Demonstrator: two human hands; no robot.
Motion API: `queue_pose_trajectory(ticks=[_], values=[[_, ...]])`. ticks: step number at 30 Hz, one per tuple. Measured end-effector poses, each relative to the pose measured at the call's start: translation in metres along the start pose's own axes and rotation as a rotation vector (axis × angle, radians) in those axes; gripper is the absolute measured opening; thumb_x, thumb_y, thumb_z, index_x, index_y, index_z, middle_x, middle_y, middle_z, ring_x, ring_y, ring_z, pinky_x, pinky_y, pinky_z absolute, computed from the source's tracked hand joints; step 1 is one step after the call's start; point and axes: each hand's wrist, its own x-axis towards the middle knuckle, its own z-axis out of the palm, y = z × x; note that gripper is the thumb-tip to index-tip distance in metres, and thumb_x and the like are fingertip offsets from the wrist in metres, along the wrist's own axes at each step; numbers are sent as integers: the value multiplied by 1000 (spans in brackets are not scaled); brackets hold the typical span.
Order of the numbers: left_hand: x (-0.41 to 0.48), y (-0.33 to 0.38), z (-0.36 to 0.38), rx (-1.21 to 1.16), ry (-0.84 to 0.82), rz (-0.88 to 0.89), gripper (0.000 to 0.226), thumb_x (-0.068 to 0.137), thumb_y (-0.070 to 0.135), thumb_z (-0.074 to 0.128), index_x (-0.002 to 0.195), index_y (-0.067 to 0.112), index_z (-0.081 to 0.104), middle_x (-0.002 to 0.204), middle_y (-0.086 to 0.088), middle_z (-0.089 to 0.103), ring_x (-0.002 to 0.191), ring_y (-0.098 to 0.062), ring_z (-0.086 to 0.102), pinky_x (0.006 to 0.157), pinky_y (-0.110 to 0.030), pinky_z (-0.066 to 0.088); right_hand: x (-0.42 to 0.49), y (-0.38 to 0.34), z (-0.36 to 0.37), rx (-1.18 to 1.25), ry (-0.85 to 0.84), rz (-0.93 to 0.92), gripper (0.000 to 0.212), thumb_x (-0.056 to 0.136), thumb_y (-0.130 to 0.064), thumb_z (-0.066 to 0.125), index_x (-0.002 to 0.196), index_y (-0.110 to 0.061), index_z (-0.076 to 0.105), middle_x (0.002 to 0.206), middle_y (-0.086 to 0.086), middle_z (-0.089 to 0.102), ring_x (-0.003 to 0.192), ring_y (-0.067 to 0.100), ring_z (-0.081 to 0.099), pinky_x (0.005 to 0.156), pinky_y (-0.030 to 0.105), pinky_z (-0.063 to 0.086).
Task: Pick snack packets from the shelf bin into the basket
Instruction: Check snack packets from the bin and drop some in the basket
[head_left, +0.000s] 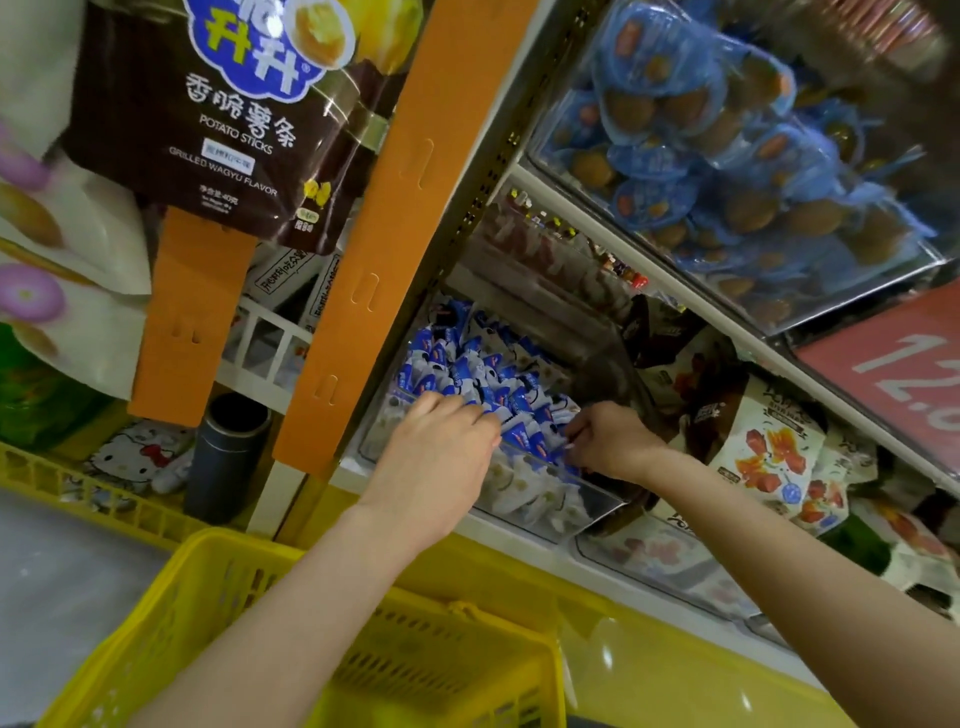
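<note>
The task looks to be at its beginning, or at least far from its end. The snack packets (488, 374), blue and white, lie in a thick heap inside the clear shelf bin (576, 506), and both hands are in that bin. The left hand (441, 447) lies on the heap with its fingers bent down among the packets; the fingertips are hidden, so I cannot tell if it holds one. The right hand (613, 441) is at the right side of the bin with its fingers curled, and it seems to pinch a packet near the front wall. The yellow basket (208, 553) stands below the shelf, under the left forearm. In the part of its inside that shows, I see no packet, though the forearm covers some of it. So I judge that nearly all the work is left: to lift packets out and drop them into the basket.
</note>
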Motion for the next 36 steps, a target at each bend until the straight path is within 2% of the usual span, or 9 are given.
queue_pose_trajectory(ticks=[6, 10, 12, 15, 19, 23, 28, 33, 36], values=[[0, 9, -11, -154, -17, -80, 34, 99, 28, 31, 130, 21, 44, 128, 6, 49, 118, -11, 42, 103, -26, 26, -33, 5, -25, 132, 413, -160, 26, 85, -7, 62, 111, -10, 60, 93, 0, 60, 84, 13, 57, 78, 25, 50], [-9, 25, -25, -422, 87, -180, 32, 97, 24, 38, 128, 21, 45, 117, 9, 46, 110, -6, 44, 95, -24, 37, -68, -4, -33, 410, 636, -409, 23, 83, -9, 65, 104, -17, 62, 80, -12, 56, 74, -1, 57, 70, 5, 47], [-15, 32, -29, -573, 118, -265, 33, 96, 24, 42, 129, 20, 44, 113, 11, 44, 106, -4, 46, 91, -21, 38, -84, -8, -29, 630, 569, -451, 24, 82, -11, 67, 102, -23, 61, 81, -12, 59, 77, 2, 61, 72, 8, 50], [-27, 39, -33, -874, 81, -458, 22, 93, 28, 46, 114, 24, 50, 106, 13, 52, 92, 2, 52, 78, -8, 41, -101, -10, -11, 1076, 217, -443, 23, 83, -4, 65, 102, -17, 61, 79, -4, 62, 74, 8, 66, 73, 19, 56], [-51, 45, -29, -1247, -113, -657, 15, 91, 22, 49, 94, 14, 61, 77, 4, 62, 66, -7, 61, 63, -22, 52, -111, -2, 27, 1286, -41, -361, 21, 85, 0, 60, 103, -12, 60, 87, 5, 62, 73, 8, 64, 71, 17, 55], [-70, 43, -19, -1130, -210, -658, 19, 91, 15, 51, 105, 5, 59, 79, 0, 62, 58, -4, 59, 56, -21, 53, -115, 5, 68, 1315, -176, -286, 24, 89, -11, 57, 113, -8, 60, 108, 13, 66, 94, 15, 63, 87, 26, 53], [-82, 35, -4, -931, -320, -633, 12, 91, 13, 53, 100, 10, 59, 82, -2, 64, 54, 0, 54, 48, -16, 44, -115, 5, 100, 1276, -131, -186, 12, 88, -12, 60, 98, -7, 65, 94, 8, 67, 76, 12, 61, 72, 19, 54], [-90, 31, 12, -831, -318, -672, 19, 87, 12, 60, 106, 11, 59, 99, -2, 66, 86, -8, 59, 67, -8, 44, -107, 6, 110, 1140, -56, -200, 10, 80, -4, 68, 84, -13, 67, 78, 1, 65, 69, 12, 58, 75, 31, 52], [-92, 34, 16, -868, -262, -665, 19, 86, 14, 61, 105, 15, 60, 99, 1, 66, 91, -4, 61, 73, -10, 45, -107, 6, 116, 963, -53, -297, 8, 79, -11, 71, 80, -20, 72, 76, -4, 69, 71, 6, 62, 74, 28, 52]])
